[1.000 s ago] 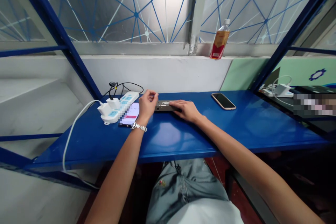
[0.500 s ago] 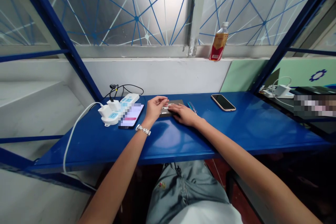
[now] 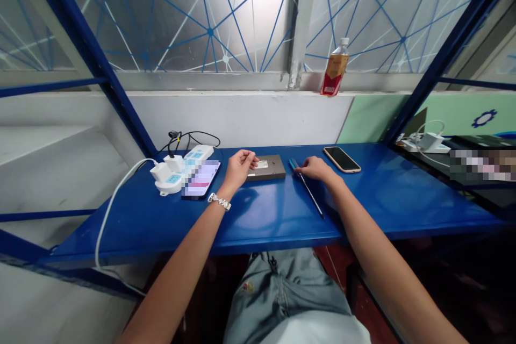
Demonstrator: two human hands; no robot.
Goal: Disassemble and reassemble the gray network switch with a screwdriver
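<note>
A flat grey-brown box-shaped device point(image 3: 274, 167) with a white label lies on the blue table. At its left end is my left hand point(image 3: 241, 166), thumb and fingertips pinched together; anything between them is too small to make out. To the right of the device, a long screwdriver point(image 3: 309, 190) with a blue handle lies slantwise, its dark tip toward the table's front edge. My right hand point(image 3: 318, 168) has its thumb and fingers closed on the screwdriver where handle meets shaft. The fingertips there are partly hidden.
A phone point(image 3: 342, 159) lies beyond my right hand. At left, a lit phone point(image 3: 202, 178) rests beside a white power strip point(image 3: 173, 181) with plugged-in chargers and cables. A drink bottle point(image 3: 335, 69) stands on the ledge. Blue frame posts point(image 3: 419, 48) rise at both sides.
My right hand has left the top of the device and moved right onto the screwdriver. The device's label now shows. My left hand has stayed almost in place, still pinched.
</note>
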